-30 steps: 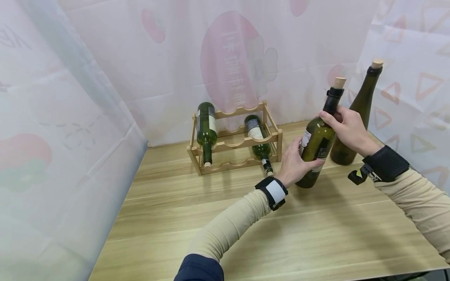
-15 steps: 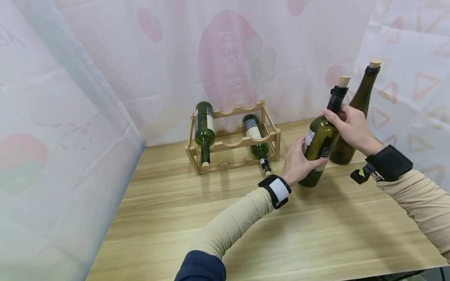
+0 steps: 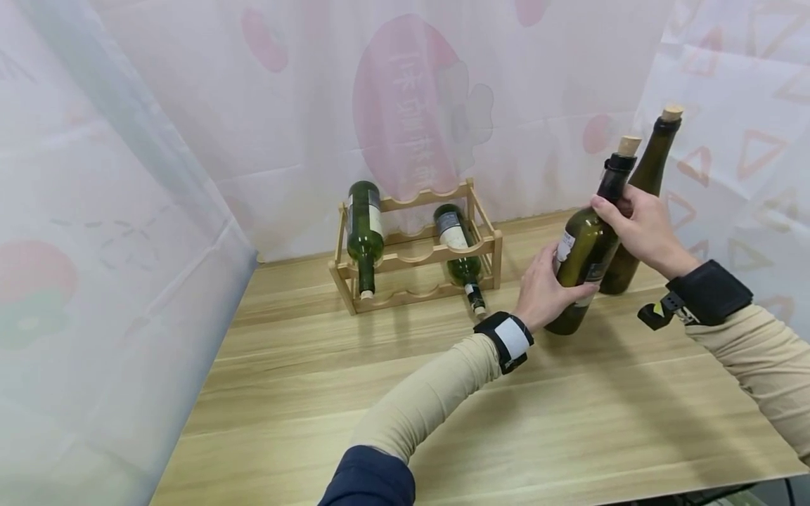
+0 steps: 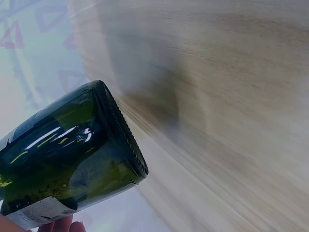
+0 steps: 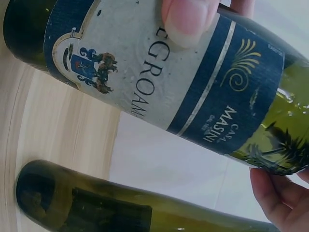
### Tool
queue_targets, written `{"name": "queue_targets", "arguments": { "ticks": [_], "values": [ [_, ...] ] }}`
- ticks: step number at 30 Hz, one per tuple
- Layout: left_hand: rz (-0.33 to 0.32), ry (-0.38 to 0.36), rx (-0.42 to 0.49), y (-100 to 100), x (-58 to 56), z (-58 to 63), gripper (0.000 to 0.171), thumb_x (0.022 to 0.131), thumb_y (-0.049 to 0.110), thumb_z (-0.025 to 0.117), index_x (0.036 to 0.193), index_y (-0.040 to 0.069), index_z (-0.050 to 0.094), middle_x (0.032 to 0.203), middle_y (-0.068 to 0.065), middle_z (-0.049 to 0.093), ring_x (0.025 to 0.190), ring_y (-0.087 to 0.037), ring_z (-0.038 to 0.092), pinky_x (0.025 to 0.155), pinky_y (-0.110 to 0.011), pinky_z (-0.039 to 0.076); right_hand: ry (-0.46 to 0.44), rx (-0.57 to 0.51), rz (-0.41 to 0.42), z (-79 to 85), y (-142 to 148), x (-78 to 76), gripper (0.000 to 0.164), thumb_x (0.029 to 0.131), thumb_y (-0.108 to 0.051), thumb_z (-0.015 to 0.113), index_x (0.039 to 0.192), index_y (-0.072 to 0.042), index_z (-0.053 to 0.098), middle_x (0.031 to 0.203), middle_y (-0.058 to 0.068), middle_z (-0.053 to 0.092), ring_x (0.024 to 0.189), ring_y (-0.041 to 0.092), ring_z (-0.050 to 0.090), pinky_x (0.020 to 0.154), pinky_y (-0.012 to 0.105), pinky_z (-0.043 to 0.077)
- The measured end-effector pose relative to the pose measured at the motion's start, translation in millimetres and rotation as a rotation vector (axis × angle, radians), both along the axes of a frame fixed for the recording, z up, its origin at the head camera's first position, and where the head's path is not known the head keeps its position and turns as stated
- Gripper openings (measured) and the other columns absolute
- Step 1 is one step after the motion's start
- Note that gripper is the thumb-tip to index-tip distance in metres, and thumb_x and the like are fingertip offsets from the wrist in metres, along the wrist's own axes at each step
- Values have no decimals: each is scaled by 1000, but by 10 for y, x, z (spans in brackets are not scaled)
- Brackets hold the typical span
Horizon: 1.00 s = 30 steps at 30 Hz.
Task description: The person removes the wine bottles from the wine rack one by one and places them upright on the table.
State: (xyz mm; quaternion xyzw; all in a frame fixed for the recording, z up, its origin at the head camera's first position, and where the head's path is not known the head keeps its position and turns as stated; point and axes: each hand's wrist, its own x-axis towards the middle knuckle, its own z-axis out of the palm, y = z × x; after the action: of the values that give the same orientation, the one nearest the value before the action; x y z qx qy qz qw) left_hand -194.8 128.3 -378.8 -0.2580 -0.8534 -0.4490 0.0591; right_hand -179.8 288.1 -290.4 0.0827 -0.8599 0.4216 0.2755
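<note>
A dark green wine bottle (image 3: 582,242) with a cork in its mouth leans a little to the right between both hands. My left hand (image 3: 543,294) grips its lower body, thumb across the front over the label. Around the shoulder and lower neck, my right hand (image 3: 647,233) holds it from the right. In the left wrist view the bottle's base (image 4: 123,130) is lifted off the tabletop. The right wrist view shows its blue and white label (image 5: 145,72), with the left thumb pressing on it. Just behind the right hand, a second corked bottle (image 3: 653,163) stands upright.
A wooden two-tier wine rack (image 3: 414,261) stands at the back. One green bottle (image 3: 365,228) lies on its upper left; another bottle (image 3: 462,263) lies lower right, neck forward. Curtains (image 3: 304,105) with printed patterns enclose the wooden table (image 3: 304,407) behind and at both sides.
Both hands have carried the bottle a little to the right, closer to the standing bottle and farther from the rack. The head view has shifted slightly; the grips look the same.
</note>
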Motion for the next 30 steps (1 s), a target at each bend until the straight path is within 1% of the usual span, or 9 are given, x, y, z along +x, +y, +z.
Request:
{"name": "queue_targets", "arguments": {
  "ticks": [7,10,11,14,16,18,21,25,30],
  "values": [
    [2,6,-11,68,4,-15,78,73,46,81,137,22,43,120,8,57,103,-3,55,85,-16,43,-21,11,-10,2,60,7,30,96,-26,58,106,2,61,73,-40,55,69,-18,55,62,4,41],
    [2,6,-14,94,11,-32,77,73,46,81,136,21,44,118,8,57,101,-3,55,84,-15,43,-48,20,-25,-3,84,22,32,96,-27,57,106,3,59,74,-35,58,69,-17,54,61,4,41],
    [4,7,-18,103,12,-37,77,73,46,81,136,21,44,118,7,57,101,-4,55,84,-16,44,-53,22,-27,-4,92,28,33,96,-27,57,107,3,59,75,-30,61,69,-17,54,62,4,41],
    [8,6,-22,127,14,-41,78,73,46,81,136,21,44,120,8,57,102,-4,55,86,-16,44,-64,31,-41,-6,115,37,34,96,-28,56,108,3,58,78,-25,63,70,-17,53,62,4,40],
    [9,5,-26,142,15,-39,79,73,46,81,137,21,43,121,7,57,104,-4,55,87,-17,44,-65,31,-43,-9,132,37,34,96,-29,56,108,3,58,77,-27,61,70,-18,52,62,4,40],
    [10,4,-27,156,17,-32,79,73,47,81,137,22,43,121,8,57,104,-3,55,87,-18,44,-66,29,-43,-11,148,35,33,96,-29,56,109,1,57,75,-34,56,70,-18,52,62,4,40],
    [8,1,-29,177,21,-24,79,73,47,81,138,23,42,123,8,57,106,-3,55,88,-19,43,-62,18,-35,-13,173,34,32,97,-28,56,109,1,56,72,-39,52,69,-19,53,62,4,40],
    [7,-4,-32,206,26,-18,79,73,47,81,138,23,42,124,9,57,107,-3,55,87,-20,43,-49,23,-31,-10,197,40,34,96,-28,56,110,3,56,72,-40,52,70,-19,52,61,4,40],
    [2,-7,-35,236,38,-6,79,74,46,81,138,23,41,124,8,56,108,-4,55,86,-18,44,-51,42,-31,-4,220,53,39,97,-28,55,115,6,56,76,-40,52,72,-21,52,62,2,40]
  ]
}}
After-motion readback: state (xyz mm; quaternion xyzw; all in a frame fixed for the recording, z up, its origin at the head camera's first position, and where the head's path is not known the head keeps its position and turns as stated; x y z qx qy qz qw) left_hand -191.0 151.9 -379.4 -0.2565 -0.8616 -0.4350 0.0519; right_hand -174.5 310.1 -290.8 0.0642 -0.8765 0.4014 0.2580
